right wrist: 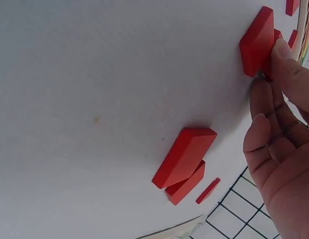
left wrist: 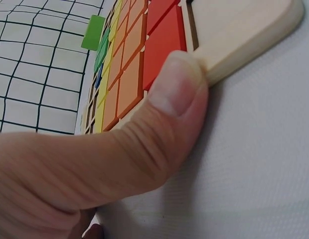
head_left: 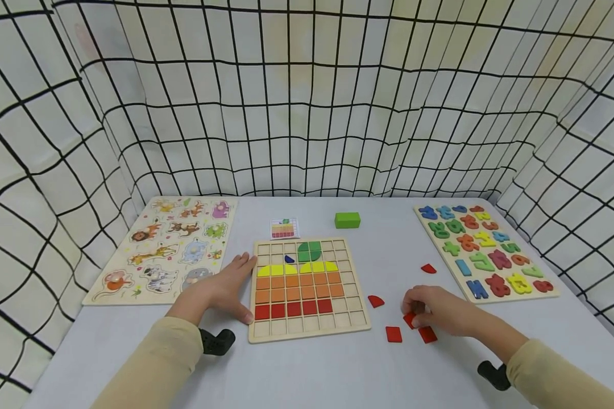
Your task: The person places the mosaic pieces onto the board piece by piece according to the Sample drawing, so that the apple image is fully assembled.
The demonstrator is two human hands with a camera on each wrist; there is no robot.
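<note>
A wooden grid board (head_left: 355,322) lies on the table, holding rows of red tiles (head_left: 294,309), orange tiles (head_left: 299,287) and yellow pieces (head_left: 319,267), plus green pieces (head_left: 309,251) and a small blue piece (head_left: 289,259). Along the board's left edge rests my left hand (head_left: 220,289), fingers spread, its thumb (left wrist: 177,84) against the rim beside a red tile. To the right of the board, my right hand (head_left: 437,309) pinches a red square tile (head_left: 408,320) between thumb and fingers. Close by lie two more red squares, one tile (head_left: 427,334) under the hand and another tile (head_left: 394,334) nearer the board.
Red quarter-round pieces (head_left: 376,301) lie between board and right hand and farther back. A picture card (head_left: 284,228) and a green block (head_left: 347,220) stand behind the board. An animal puzzle (head_left: 176,244) is left, a number puzzle (head_left: 483,250) right. Black netting surrounds the table.
</note>
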